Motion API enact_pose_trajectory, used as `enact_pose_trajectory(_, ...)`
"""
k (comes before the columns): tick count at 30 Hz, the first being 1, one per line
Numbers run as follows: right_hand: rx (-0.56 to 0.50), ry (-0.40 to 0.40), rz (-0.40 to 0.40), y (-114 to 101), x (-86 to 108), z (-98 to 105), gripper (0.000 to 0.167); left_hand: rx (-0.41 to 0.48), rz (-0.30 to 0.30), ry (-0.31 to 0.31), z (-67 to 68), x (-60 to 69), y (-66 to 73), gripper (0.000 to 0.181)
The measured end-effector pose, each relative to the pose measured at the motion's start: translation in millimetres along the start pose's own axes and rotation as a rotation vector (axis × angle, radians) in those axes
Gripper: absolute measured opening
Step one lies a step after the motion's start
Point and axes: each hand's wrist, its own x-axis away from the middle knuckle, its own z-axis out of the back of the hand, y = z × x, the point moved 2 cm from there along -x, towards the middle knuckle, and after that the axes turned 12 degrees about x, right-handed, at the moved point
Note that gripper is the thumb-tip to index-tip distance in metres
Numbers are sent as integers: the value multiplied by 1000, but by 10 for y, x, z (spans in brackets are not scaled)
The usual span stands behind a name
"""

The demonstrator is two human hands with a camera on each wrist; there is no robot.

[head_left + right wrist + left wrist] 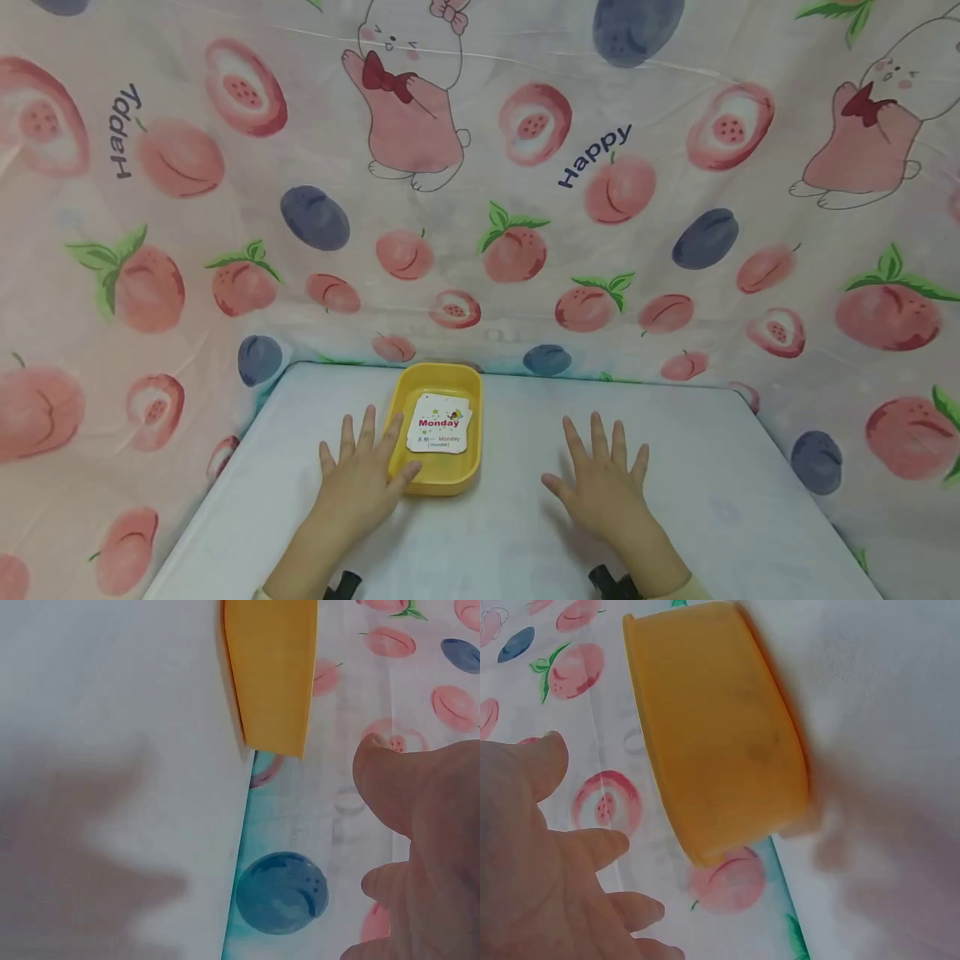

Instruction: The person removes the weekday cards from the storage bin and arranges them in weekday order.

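A yellow plastic tray [432, 479] stands on the white table, a little left of the middle. In it lies a stack of white cards [439, 425], the top one printed "Monday" in red. My left hand [356, 479], fingers spread, hovers at the tray's left side; in the head view its thumb and index fingertip overlap the rim. The left wrist view shows a gap between that hand and the tray's side wall [720, 727]. Over the table to the right of the tray is my right hand [606, 492], fingers spread and holding nothing.
The white table [517, 533] narrows toward its back edge, just behind the tray. Behind and beside it hangs a cloth [525, 317] printed with peaches, blue fruit and rabbits. Black straps [345, 585] show at both wrists.
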Motion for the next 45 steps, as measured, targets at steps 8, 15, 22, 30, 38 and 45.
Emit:
enact_pose_trajectory(8, -13, -14, 2, -99, -72, 55, 98, 52, 34, -29, -7, -67, -110, 90)
enact_pose_trajectory(15, -29, 1, 57, -192, -172, 111, 96, 137, 30, -43, 35, -114, -162, 83)
enact_pose_trajectory(22, -33, 4, 109, -304, -338, 102, 97, 252, 71, -41, 51, -170, -193, 76)
enact_pose_trajectory(30, -64, 20, 153, -500, -513, 90, 97, 350, 115, -34, 58, -224, -238, 68)
enact_pose_trajectory(38, -72, 93, 256, -745, -590, 217, 98, 413, 152, 4, 82, -242, -283, 58)
enact_pose_trajectory(45, -110, 92, 276, -943, -729, 227, 97, 518, 191, 58, 108, -246, -308, 51)
